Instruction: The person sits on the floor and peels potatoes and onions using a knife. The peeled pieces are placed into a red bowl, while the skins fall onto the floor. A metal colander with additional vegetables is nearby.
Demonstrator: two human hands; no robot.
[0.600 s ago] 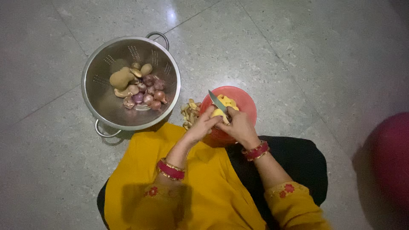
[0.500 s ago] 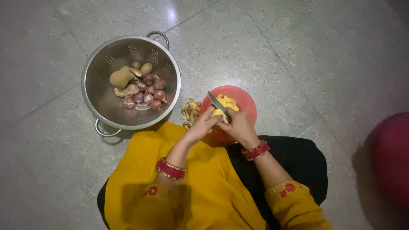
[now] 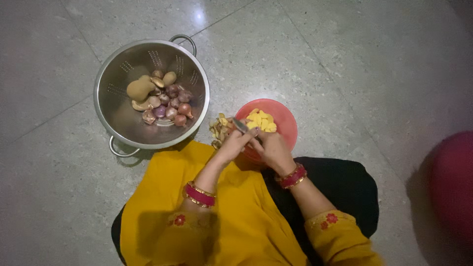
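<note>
My left hand [image 3: 233, 146] and my right hand [image 3: 272, 149] meet over the near rim of a red bowl [image 3: 287, 127] that holds yellow cut pieces [image 3: 262, 120]. The right hand grips a small knife [image 3: 240, 125] whose blade points left across the left fingers. The left hand's fingers curl under the blade; whatever they hold is hidden. A heap of peels [image 3: 220, 129] lies on the floor just left of the bowl.
A steel colander [image 3: 118, 118] with two handles stands at the upper left, holding potatoes [image 3: 138, 89] and small reddish onions [image 3: 172, 106]. My yellow garment [image 3: 236, 216] and dark cloth [image 3: 345, 187] cover the near floor. A red blurred shape [image 3: 451, 182] sits at the right edge.
The knife has dropped from pointing up over the bowl to lying low and leftward across my left fingers. The yellow piece seen between the hands is no longer visible.
</note>
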